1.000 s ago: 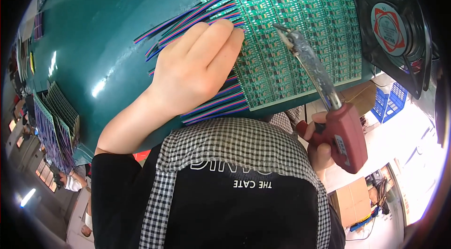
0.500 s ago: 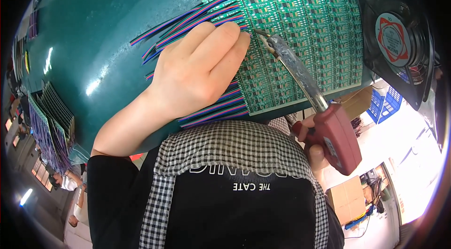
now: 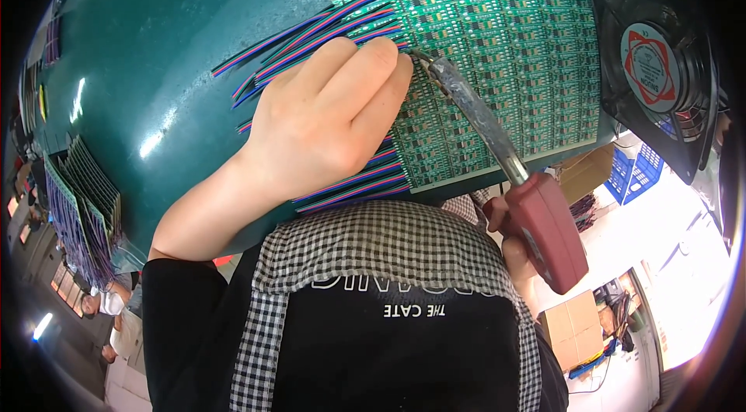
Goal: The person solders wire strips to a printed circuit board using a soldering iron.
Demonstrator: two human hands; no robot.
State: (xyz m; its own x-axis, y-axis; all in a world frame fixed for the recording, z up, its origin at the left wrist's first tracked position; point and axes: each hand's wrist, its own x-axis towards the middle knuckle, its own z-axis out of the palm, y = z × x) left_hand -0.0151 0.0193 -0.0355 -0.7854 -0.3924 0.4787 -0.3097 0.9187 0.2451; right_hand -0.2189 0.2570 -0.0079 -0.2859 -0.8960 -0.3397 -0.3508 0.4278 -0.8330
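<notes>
A panel of green circuit boards (image 3: 497, 70) lies on the table, with strips of coloured wires (image 3: 311, 33) fanning out from its left edge. Over that edge is my left hand (image 3: 330, 116), its fingers pinched together on a wire strip; the fingertips and the palm hide most of that strip. My right hand (image 3: 517, 258) grips the dark red handle of a soldering gun (image 3: 548, 229). The gun's bent tip reaches the board edge right beside my left fingertips. Whether the tip touches a joint is too small to tell.
A black cooling fan (image 3: 653, 62) stands right of the panel. On the far left, wired boards (image 3: 81, 202) stand stacked at the edge of the green table (image 3: 171, 39). A blue crate (image 3: 636, 172) and a cardboard box (image 3: 575, 326) sit beyond the table. Another person (image 3: 120, 319) is at lower left.
The soldering gun has shifted left, bringing its tip closer to my left fingertips. My left hand has stayed almost in place; the wire strips under it have moved slightly left.
</notes>
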